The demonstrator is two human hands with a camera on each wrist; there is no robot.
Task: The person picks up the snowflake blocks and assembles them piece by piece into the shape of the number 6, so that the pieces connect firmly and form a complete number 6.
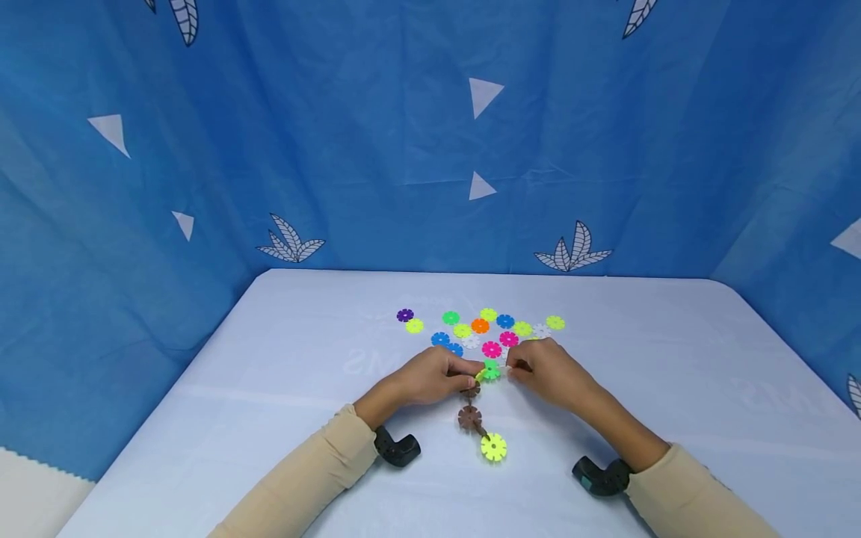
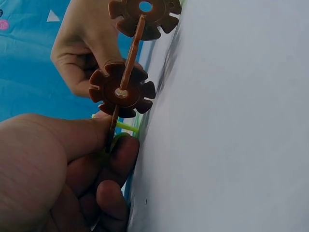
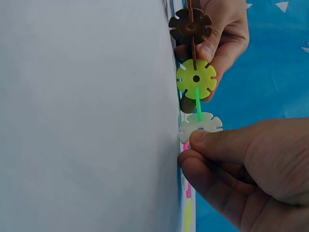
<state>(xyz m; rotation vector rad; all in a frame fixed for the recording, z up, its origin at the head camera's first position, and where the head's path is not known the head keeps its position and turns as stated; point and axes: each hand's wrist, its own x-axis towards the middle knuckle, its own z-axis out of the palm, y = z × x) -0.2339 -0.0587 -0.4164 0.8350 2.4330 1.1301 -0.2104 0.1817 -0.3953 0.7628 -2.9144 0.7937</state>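
Note:
A chain of notched discs runs up the table: a yellow-green end disc [image 1: 494,447], a brown disc [image 1: 469,418], more brown ones, a yellow disc [image 3: 196,79], a green disc [image 1: 491,370] and a white disc [image 3: 200,126]. My left hand [image 1: 433,377] pinches the chain around the brown and yellow discs near its upper part. My right hand [image 1: 553,373] pinches the white disc between thumb and fingers, where it joins the green disc's edge. In the left wrist view, two brown discs [image 2: 122,90] hang joined by an edge-on brown one.
Loose discs lie scattered beyond my hands, among them a purple disc [image 1: 405,315], an orange disc [image 1: 480,326], a pink disc [image 1: 492,350] and a blue disc [image 1: 440,338]. The white table [image 1: 303,321] ends at a blue curtain [image 1: 403,149].

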